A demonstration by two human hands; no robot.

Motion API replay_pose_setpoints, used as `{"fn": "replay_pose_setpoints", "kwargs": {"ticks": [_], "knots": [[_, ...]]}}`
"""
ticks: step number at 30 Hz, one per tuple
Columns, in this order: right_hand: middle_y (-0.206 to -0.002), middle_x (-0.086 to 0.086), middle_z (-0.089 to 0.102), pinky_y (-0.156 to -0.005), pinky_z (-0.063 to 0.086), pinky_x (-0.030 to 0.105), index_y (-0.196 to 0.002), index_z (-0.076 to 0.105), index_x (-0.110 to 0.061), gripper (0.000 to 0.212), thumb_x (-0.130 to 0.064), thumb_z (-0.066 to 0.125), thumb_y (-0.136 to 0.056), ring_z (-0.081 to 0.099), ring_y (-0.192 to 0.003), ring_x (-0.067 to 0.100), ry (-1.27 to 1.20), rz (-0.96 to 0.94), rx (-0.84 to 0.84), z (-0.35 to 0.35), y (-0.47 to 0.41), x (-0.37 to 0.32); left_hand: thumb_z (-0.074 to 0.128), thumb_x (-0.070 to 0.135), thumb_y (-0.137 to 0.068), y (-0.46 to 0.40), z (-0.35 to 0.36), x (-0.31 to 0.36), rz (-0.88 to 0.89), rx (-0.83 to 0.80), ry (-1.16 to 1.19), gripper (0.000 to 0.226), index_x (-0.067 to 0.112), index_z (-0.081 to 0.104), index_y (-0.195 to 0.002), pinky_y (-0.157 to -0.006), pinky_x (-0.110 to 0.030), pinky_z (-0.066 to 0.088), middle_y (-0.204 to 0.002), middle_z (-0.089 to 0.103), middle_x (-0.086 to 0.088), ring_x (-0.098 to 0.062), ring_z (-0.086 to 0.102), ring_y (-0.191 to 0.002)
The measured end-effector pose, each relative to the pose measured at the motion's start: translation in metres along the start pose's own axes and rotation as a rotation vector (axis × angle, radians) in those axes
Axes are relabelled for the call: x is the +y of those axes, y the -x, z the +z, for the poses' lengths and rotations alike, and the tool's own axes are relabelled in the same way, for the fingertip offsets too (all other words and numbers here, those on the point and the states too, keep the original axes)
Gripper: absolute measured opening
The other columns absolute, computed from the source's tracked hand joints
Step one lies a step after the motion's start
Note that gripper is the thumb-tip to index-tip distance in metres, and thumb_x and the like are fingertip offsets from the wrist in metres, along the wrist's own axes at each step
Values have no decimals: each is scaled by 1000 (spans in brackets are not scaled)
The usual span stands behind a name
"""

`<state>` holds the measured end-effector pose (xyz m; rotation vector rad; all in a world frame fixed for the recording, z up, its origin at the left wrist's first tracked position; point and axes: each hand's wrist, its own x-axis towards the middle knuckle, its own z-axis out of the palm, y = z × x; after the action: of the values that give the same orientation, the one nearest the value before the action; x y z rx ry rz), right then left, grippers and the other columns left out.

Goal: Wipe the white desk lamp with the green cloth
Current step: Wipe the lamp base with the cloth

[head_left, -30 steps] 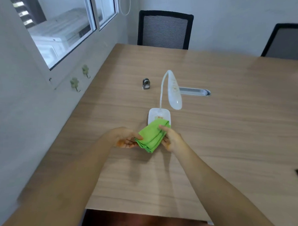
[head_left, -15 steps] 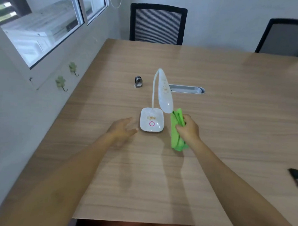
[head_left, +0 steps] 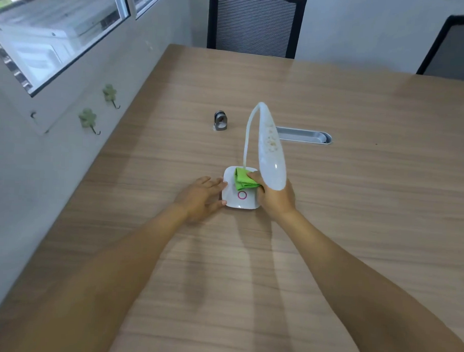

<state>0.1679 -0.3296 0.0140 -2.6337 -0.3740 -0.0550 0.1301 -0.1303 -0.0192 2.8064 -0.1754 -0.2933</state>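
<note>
The white desk lamp (head_left: 270, 151) stands mid-table, its long head bent down towards me with brownish specks on it. Its square base (head_left: 247, 201) carries a pink ring. My right hand (head_left: 276, 197) presses the folded green cloth (head_left: 242, 180) onto the far part of the base, under the lamp head. My left hand (head_left: 202, 197) rests flat on the table with its fingertips against the base's left edge, holding nothing.
A small metal clip (head_left: 220, 120) and a silver cable slot (head_left: 303, 135) lie beyond the lamp. Two black chairs (head_left: 255, 22) stand at the far edge. The wall with hooks (head_left: 88, 120) and a window runs along the left.
My right hand carried the cloth from the table right of the lamp onto the base. My left hand slid right until it touched the base's edge. Earlier both hands held the cloth.
</note>
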Motion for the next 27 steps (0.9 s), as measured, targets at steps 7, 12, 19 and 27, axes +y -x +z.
{"fn": "replay_pose_setpoints", "kwargs": {"ticks": [7,12,19,27], "knots": [[-116,4,65,-89,53,37,-111,64,-28,44,-10,48,-74,58,-104,34,105,-77,-144,13,1,12,44,45,-95,2,-4,3,2,1,20,61,26,24,-149,-118,-27,12,-158,22,7,-19,14,-147],[-109,-2,75,-80,55,41,-106,72,-21,50,-5,49,-65,62,-90,34,203,-350,-161,-5,48,21,44,45,-95,0,-5,3,10,-23,-1,61,24,23,-149,-119,-27,10,-158,22,4,-20,14,-146],[-98,20,73,-81,51,44,-101,74,-7,42,11,53,-70,59,-90,44,27,-131,96,-33,26,11,45,44,-95,1,-7,6,-10,-32,9,61,24,23,-149,-118,-26,11,-158,21,7,-18,14,-146],[-123,4,67,-93,49,40,-115,69,-21,49,3,51,-76,53,-110,38,96,-153,-157,-11,20,12,46,45,-93,-1,-10,7,-32,-62,23,63,25,23,-149,-118,-29,14,-158,21,9,-20,14,-146]]}}
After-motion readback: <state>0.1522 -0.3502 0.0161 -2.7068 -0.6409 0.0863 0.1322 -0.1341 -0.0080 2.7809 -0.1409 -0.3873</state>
